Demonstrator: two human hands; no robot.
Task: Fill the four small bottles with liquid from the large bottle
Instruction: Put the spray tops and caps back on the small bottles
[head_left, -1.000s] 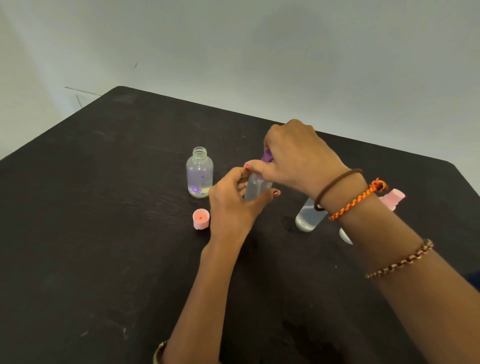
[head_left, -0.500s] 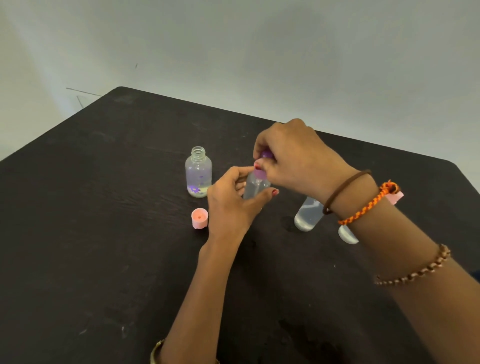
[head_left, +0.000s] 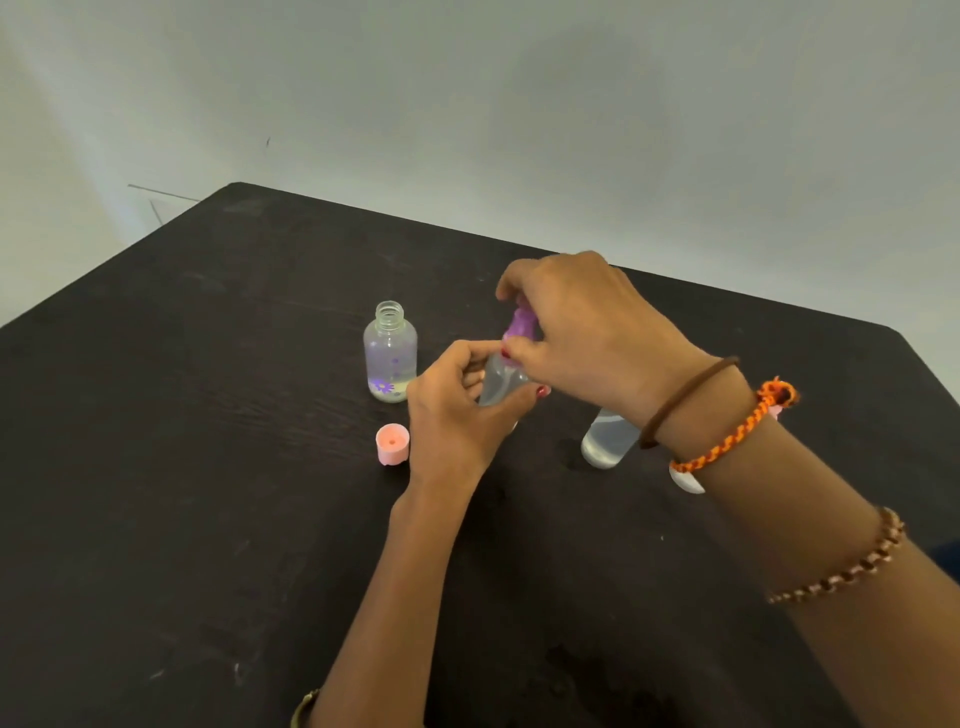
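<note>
Head view: left hand (head_left: 457, 410) grips small bottle (head_left: 501, 382), right hand (head_left: 582, 332) pinches purple cap (head_left: 521, 325).

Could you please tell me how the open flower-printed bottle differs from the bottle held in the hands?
The flower-printed bottle stands free and uncapped on the table, its pink cap lying beside it; the held bottle is gripped by the left hand while the right hand grips its purple cap. Both are small and clear.
</note>
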